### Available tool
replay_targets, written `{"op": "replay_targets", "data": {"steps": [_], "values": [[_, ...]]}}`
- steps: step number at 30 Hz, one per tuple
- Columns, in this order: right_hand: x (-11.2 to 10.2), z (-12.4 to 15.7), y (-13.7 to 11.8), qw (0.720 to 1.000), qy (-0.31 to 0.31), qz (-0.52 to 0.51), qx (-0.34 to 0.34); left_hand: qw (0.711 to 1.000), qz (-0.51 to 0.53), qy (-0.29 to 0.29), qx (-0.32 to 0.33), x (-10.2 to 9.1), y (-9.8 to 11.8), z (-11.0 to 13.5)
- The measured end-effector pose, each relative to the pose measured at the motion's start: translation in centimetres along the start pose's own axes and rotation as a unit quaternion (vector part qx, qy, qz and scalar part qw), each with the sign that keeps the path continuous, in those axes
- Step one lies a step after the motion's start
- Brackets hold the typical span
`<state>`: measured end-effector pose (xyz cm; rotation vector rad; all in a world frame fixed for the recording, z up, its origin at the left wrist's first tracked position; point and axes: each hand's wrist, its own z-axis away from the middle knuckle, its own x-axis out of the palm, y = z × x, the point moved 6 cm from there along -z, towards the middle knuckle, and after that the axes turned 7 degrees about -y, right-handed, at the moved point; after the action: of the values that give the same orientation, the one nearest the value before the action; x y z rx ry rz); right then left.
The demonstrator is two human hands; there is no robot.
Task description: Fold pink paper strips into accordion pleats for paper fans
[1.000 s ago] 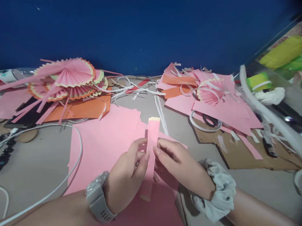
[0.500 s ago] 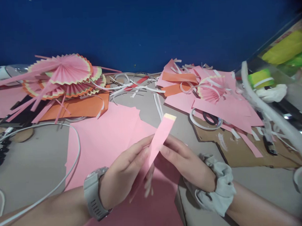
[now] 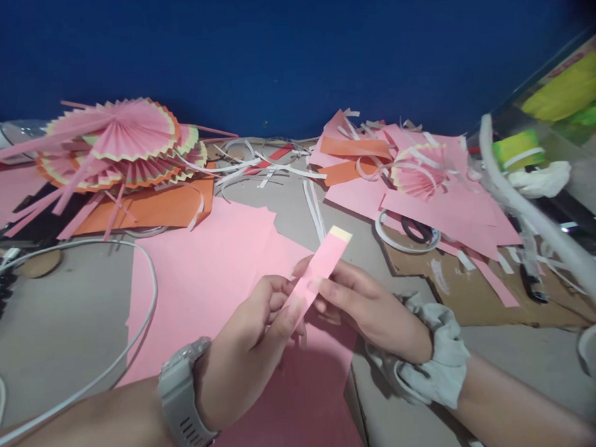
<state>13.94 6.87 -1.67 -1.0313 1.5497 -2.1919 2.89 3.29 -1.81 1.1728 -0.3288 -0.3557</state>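
Observation:
Between my hands is a narrow folded pink paper strip [image 3: 325, 258] with a pale yellow end, tilted up to the right. My left hand [image 3: 254, 347], with a grey watch at the wrist, pinches its lower end, thumb on top. My right hand [image 3: 371, 306], wearing a pale scrunchie, grips the strip's middle between thumb and fingers. Whether the strip has several layers is hidden by the fingers. Beneath both hands lie large pink paper sheets [image 3: 196, 274].
Pleated pink paper fans [image 3: 131, 135] are piled at the back left over orange paper [image 3: 149, 207]. Pink scraps [image 3: 440, 217] and a white tape roll [image 3: 382, 236] sit on cardboard [image 3: 469, 301] at right. A white cable [image 3: 155, 282] loops at left; white strips [image 3: 315, 213] lie mid-table.
My left fingers have curled in and the left thumb now presses on the strip's face. The right thumb has moved onto the strip. The strip leans slightly further right.

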Motion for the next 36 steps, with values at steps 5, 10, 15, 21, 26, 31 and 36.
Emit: {"op": "replay_targets", "data": {"steps": [5,10,15,21,26,31,36], "values": [[0.4,0.0,0.4,0.999,-0.015,0.037,0.034,0.995,0.085,-0.043,-0.032,0.5,-0.2,-0.6],[0.7,0.2,-0.3,0.946,0.047,0.319,0.013,0.998,0.022,0.029,-0.050,-0.4,0.3,-0.2],[0.6,0.4,-0.7,0.874,0.062,0.481,0.035,0.994,-0.107,0.021,0.005,-0.7,0.8,0.0],[0.6,0.7,-0.6,0.858,0.131,0.492,0.062,0.977,-0.199,0.023,0.079,-0.6,1.4,-0.2],[0.8,0.6,-0.5,0.866,0.131,0.479,0.059,0.984,-0.166,0.042,0.053,-0.9,0.9,-0.2],[1.2,0.6,-0.5,0.832,0.117,0.539,0.053,0.984,-0.167,0.043,0.054,-0.9,0.8,-0.3],[1.3,0.7,-0.7,0.826,0.135,0.547,0.038,0.991,-0.110,0.015,0.075,-0.4,1.0,-0.5]]}}
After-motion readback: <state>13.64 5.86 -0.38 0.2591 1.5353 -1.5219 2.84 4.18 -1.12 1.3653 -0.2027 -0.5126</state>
